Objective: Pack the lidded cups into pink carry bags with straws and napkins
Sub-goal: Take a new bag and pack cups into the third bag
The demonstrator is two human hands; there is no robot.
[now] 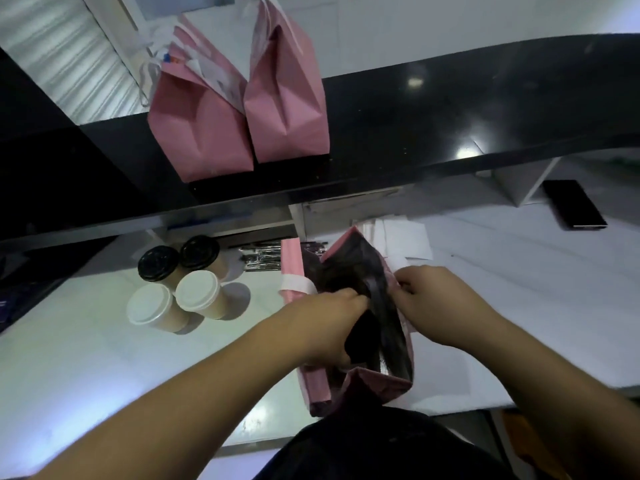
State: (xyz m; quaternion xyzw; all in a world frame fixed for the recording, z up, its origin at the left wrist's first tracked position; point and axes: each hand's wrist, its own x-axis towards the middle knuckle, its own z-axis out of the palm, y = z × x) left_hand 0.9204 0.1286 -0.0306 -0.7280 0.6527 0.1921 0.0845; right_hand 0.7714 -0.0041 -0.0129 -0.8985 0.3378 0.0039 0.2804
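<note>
Head view: both hands' fingers pinch 1 open pink bag (360, 389); 4 lidded cups (180, 282), 2 packed bags (239, 109).

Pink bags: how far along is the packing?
Done, apparently: two pink bags stand closed on the black counter. In hand: left hand and right hand spread a third bag open; contents not visible. Left: four lidded cups wait unpacked on the white worktop, with straws and napkins behind.

The left hand's (332, 327) fingertips vanish inside the pink bag (367, 382); its dark interior hides any contents.
</note>
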